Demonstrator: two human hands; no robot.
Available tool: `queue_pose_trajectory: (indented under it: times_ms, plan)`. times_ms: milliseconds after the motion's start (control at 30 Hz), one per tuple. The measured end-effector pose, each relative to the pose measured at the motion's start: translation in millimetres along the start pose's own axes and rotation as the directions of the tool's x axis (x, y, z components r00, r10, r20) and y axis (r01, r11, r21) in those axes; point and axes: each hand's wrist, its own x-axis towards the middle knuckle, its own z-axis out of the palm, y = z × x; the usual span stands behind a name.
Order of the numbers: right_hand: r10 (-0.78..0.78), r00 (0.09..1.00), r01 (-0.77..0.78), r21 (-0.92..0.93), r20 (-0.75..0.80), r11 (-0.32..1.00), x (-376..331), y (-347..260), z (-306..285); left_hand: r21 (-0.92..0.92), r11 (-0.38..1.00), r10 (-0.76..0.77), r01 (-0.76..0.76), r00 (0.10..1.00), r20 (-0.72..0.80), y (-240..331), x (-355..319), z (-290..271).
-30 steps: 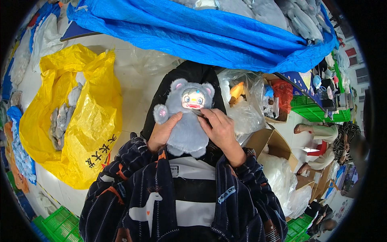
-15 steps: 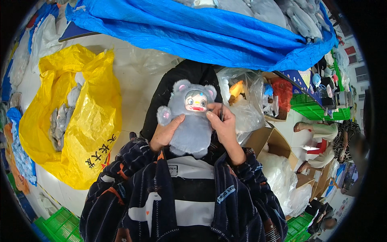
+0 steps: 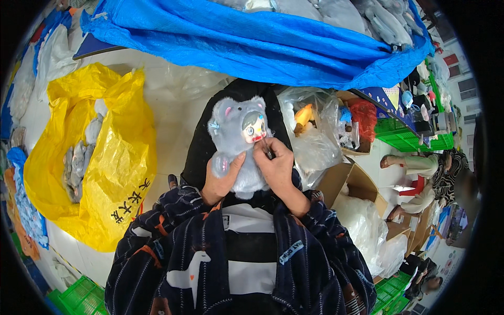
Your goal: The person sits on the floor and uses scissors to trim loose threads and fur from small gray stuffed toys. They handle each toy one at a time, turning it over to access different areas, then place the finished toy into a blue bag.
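The grey plush toy (image 3: 236, 139) sits over the person's lap, its doll face (image 3: 254, 127) turned rightward below 2 rounded ears. The left hand (image 3: 221, 180) grips its lower side, thumb on the fur. The right hand (image 3: 277, 164) is closed at the face's lower edge — fingers around a slim dark object (image 3: 270, 153), too small to identify. A yellow sack (image 3: 128, 178) stands to the left — grey plush pieces (image 3: 79, 163) inside.

Large dark characters run aslant across the lower right of the yellow bag (image 3: 118, 157), beside a red mark. Latin capitals stand on the jacket's (image 3: 152, 262) pale-blue patch (image 3: 291, 252), partly in folds.
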Motion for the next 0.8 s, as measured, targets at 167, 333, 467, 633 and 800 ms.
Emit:
queue_pose_trajectory:
  times_ms: [167,333,467,633,800]
  plan:
    - [-0.202,0.979,0.203,0.022,-0.021,0.979,-1,8,4,-0.074,0.997,-0.002,-0.002,0.999,-0.050,-5,2,-4]
    - [-0.008,0.997,0.016,0.108,-0.073,0.994,-2,6,-16,-0.184,0.982,-0.053,0.047,0.998,-0.028,-9,7,-7]
    - [-0.193,0.981,0.193,-0.003,0.004,0.981,-3,-13,-13,-0.166,0.985,-0.035,0.034,0.999,-0.005,-8,5,-7]
    - [-0.249,0.968,0.250,-0.042,0.018,0.967,0,-9,1,-0.093,0.995,-0.018,0.016,1.000,-0.025,0,1,-5]
    - [-0.135,0.991,0.135,0.014,0.011,0.991,-2,4,3,-0.021,0.995,0.099,-0.100,0.994,-0.053,-12,0,-1]
